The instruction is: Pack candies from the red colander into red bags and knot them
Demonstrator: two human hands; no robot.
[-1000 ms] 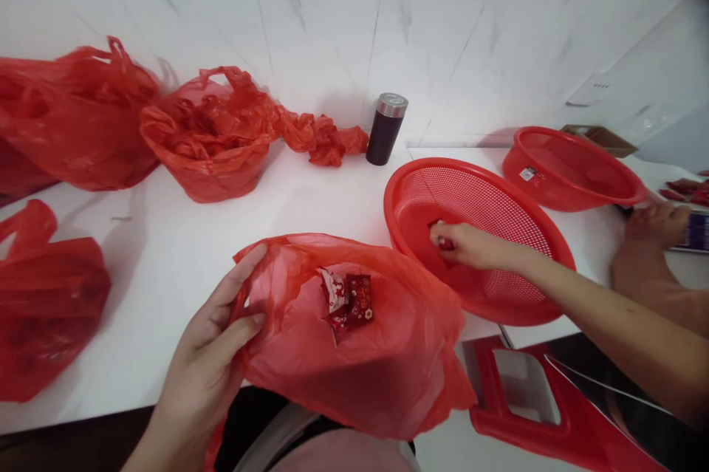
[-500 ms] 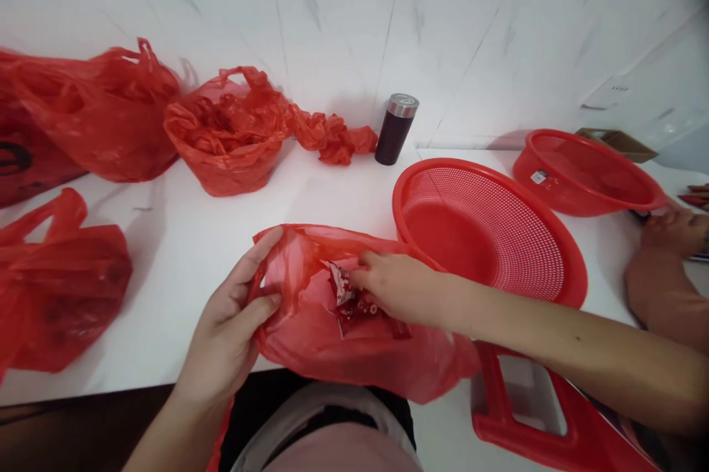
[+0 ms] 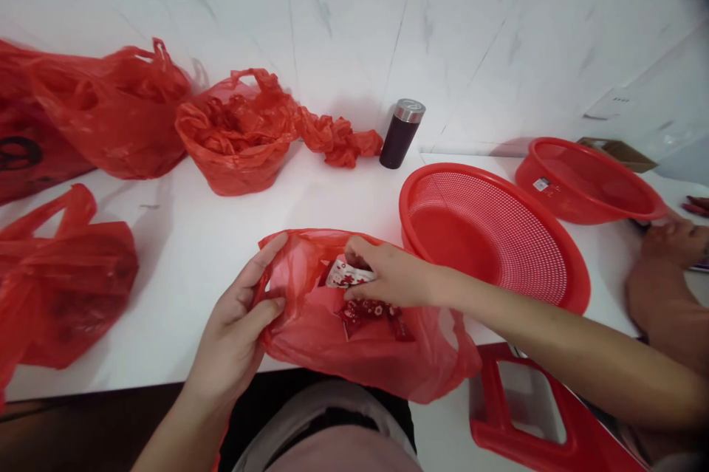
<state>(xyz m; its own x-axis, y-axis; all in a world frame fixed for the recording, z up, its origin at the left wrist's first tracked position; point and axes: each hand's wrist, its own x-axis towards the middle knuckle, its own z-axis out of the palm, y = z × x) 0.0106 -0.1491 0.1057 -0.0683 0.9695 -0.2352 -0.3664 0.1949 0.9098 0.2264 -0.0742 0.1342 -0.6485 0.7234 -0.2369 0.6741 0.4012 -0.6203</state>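
My left hand (image 3: 238, 317) grips the left rim of a red plastic bag (image 3: 310, 346), thumb inside and fingers outside, spreading its mouth. Reaching in from the right, my right hand (image 3: 388, 272) pinches a small white-and-red flower-patterned packet (image 3: 346, 275) between thumb and fingers, within the bag's mouth. Beneath it in the bag lie dark red packets (image 3: 374, 313) with a similar flower print. How many there are I cannot tell. Just beyond my right forearm a red perforated basket (image 3: 492, 213) rests on the white table (image 3: 182, 295).
Tied red bags (image 3: 72, 280) sit at the left, and an open red bag (image 3: 233, 162) stands by the wall. A dark tumbler (image 3: 399, 136) is behind the basket. Farther right are a red basin (image 3: 559, 191) and another person's arm (image 3: 662, 272). A red stool (image 3: 515, 435) is at lower right.
My right hand has lifted slightly, with the white-and-red packet now turned flatter in its fingers, uncovering more of the dark red packets. My left hand keeps its hold on the bag.
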